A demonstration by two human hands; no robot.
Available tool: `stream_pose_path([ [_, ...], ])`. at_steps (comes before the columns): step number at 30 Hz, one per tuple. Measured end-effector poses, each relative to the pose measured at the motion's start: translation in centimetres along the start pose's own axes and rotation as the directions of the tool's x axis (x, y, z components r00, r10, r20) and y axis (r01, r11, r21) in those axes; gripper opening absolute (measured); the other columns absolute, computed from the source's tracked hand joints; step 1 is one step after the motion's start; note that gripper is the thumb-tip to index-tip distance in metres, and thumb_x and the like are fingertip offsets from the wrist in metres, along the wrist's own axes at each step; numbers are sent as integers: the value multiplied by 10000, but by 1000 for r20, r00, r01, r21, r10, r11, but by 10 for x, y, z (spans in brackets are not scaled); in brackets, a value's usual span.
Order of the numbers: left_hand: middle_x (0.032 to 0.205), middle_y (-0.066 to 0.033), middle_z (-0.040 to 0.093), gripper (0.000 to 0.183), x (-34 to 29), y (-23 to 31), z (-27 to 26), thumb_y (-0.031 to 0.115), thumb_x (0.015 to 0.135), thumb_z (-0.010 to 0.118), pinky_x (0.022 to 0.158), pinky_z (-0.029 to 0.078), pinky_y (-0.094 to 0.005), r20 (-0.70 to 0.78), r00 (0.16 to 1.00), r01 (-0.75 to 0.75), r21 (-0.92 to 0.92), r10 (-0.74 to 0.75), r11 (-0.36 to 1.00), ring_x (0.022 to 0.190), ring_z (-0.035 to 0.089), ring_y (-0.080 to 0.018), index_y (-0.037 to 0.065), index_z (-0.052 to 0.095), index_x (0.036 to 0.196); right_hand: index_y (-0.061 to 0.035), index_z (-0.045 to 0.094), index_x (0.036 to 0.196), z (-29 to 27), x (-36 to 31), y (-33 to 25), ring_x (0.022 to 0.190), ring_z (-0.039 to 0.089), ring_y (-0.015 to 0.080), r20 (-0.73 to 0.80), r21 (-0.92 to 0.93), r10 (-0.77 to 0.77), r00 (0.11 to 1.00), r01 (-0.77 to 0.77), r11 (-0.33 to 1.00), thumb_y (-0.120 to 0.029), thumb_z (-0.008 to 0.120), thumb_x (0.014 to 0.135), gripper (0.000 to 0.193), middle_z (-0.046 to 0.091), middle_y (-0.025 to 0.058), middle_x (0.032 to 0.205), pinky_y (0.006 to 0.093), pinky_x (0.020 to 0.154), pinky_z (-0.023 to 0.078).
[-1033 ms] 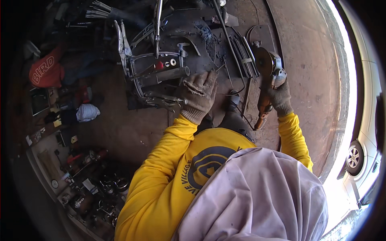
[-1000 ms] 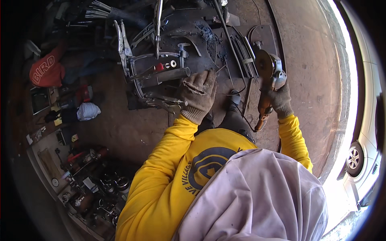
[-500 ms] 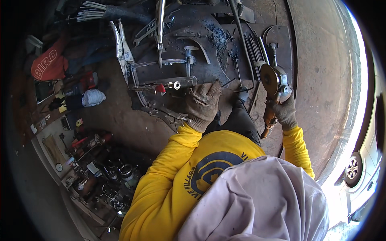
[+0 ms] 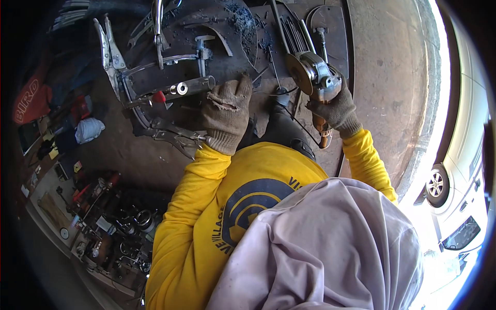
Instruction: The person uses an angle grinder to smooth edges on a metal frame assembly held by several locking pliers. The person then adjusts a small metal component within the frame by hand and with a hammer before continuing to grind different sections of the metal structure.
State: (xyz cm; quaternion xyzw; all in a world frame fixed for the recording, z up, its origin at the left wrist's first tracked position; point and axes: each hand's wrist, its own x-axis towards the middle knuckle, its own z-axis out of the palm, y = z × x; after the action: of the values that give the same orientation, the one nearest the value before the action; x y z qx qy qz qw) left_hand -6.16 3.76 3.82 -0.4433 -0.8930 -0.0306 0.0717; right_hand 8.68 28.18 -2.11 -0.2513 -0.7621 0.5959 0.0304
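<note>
My left hand [image 4: 226, 109], in a worn knit glove torn across the back, has its fingers curled beside the end of a shiny metal tube [image 4: 200, 86]. What lies inside its fingers is hidden. On the tube's side are a round metal ring [image 4: 181, 89] and a red piece [image 4: 158, 96]. Locking pliers [image 4: 110, 51] and a curved metal frame [image 4: 139, 113] surround the tube. My gloved right hand [image 4: 338, 109] is wrapped round the body of an angle grinder [image 4: 321, 82]. The grinder's round disc [image 4: 299, 74] faces left, apart from the tube.
Bluish metal shavings [image 4: 243, 20] lie on the dark worktable, near a curved strip [image 4: 222, 41] and several thin rods [image 4: 297, 36]. A hammer-like tool [image 4: 321, 39] lies behind the grinder. A power cord [image 4: 305, 129] hangs near my leg. Tools crowd the lower left; a car [image 4: 454, 170] stands outside at right.
The whole view has shifted, so the scene sits further left and up. The grinder's head has swung left in my right hand, over the rods. My left hand stays beside the tube.
</note>
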Motion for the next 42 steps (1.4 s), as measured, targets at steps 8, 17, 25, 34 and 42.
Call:
stream_pose_path([
  [8, 934, -75, 602, 286, -4, -9, -7, 196, 895, 620, 638, 547, -410, 75, 997, -10, -71, 15, 997, 782, 657, -289, 151, 635, 1177, -23, 343, 1466, 10, -6, -4, 1161, 636, 279, 115, -49, 32, 993, -26, 998, -212, 939, 606, 1064, 634, 178, 1264, 390, 1016, 510],
  [17, 989, -67, 605, 354, -3, -15, -3, 186, 880, 684, 657, 565, -392, 75, 995, -68, -69, 73, 995, 832, 654, -277, 167, 630, 1229, -26, 459, 1380, 14, -11, -7, 1167, 588, 237, 112, 36, 25, 993, -29, 999, -136, 937, 594, 927, 609, 130, 1281, 396, 1035, 472],
  [25, 959, -53, 617, 314, -5, -15, -2, 224, 910, 668, 646, 568, -388, 8, 995, -100, -83, 101, 992, 826, 658, -270, 196, 645, 1222, -28, 469, 1358, 9, 4, -3, 1145, 602, 224, 157, 29, -99, 983, 95, 995, -154, 945, 618, 888, 626, 122, 1257, 397, 1021, 483],
  [34, 992, -49, 629, 319, -6, -15, 0, 270, 923, 653, 658, 577, -384, 29, 994, -100, -35, 101, 994, 834, 664, -275, 199, 651, 1235, -20, 439, 1389, 10, 7, 2, 1143, 626, 251, 168, -16, -103, 980, 107, 994, -210, 941, 609, 947, 635, 143, 1255, 397, 1003, 507],
  [42, 1034, -59, 632, 332, -5, -14, -5, 281, 930, 647, 686, 585, -384, 66, 994, -85, -31, 87, 996, 866, 663, -285, 187, 649, 1248, -1, 395, 1430, 10, 7, -3, 1160, 636, 285, 186, -37, -108, 977, 117, 992, -263, 940, 606, 1023, 625, 177, 1267, 396, 990, 524],
])
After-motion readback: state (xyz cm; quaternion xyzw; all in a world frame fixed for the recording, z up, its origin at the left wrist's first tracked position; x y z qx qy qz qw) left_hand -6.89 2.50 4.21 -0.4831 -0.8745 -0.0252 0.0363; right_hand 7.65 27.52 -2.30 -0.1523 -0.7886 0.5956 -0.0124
